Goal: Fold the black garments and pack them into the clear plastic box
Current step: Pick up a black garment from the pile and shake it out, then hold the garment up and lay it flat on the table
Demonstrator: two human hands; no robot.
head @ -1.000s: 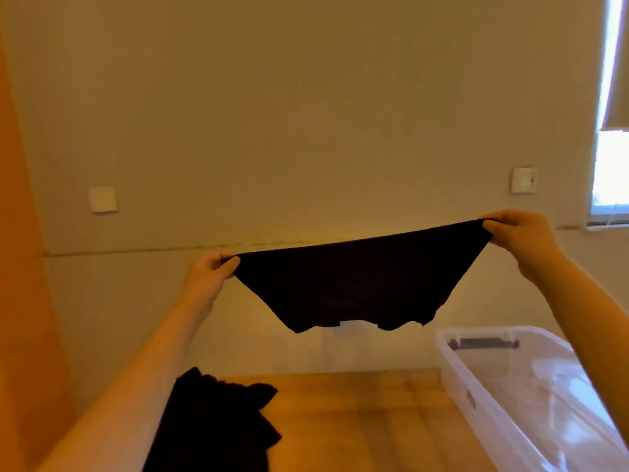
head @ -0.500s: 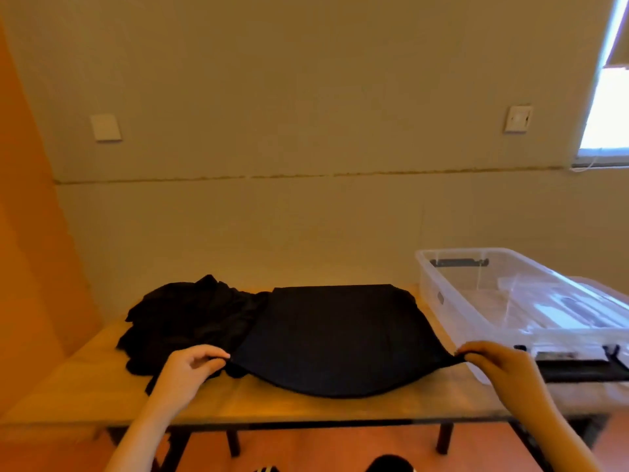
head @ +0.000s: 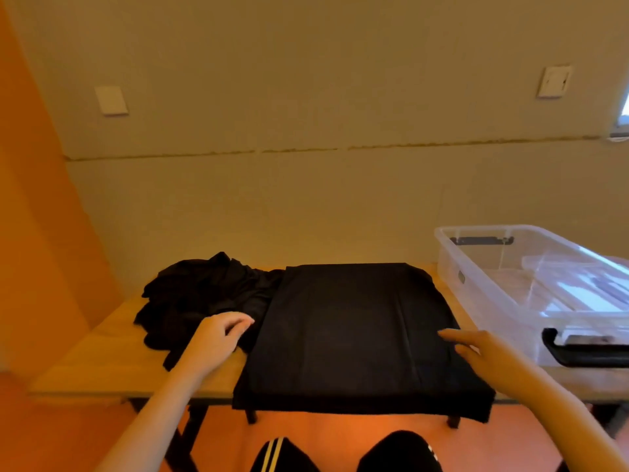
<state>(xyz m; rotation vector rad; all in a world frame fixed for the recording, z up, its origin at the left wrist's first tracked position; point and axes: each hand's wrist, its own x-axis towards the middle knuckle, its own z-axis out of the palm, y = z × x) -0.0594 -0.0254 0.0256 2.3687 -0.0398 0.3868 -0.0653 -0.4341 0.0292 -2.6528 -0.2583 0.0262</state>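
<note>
A black garment [head: 354,332] lies spread flat on the wooden table [head: 102,352], its near edge hanging over the table's front. A crumpled pile of black garments [head: 200,294] sits to its left. The clear plastic box [head: 493,287] stands at the right, with no lid on it. My left hand [head: 218,338] hovers over the spot where the pile meets the flat garment's left edge, fingers loosely curled and holding nothing. My right hand [head: 476,349] reaches over the flat garment's right edge with straight fingers.
The box has black handles [head: 578,352] at both ends. A clear lid lies under or beside it at the far right. A beige wall rises close behind the table. An orange wall stands on the left. My knees show below the table's front edge.
The garment, held up in the air a second ago, now lies flat on the table. Both hands have let go of its corners and moved inward over its side edges.
</note>
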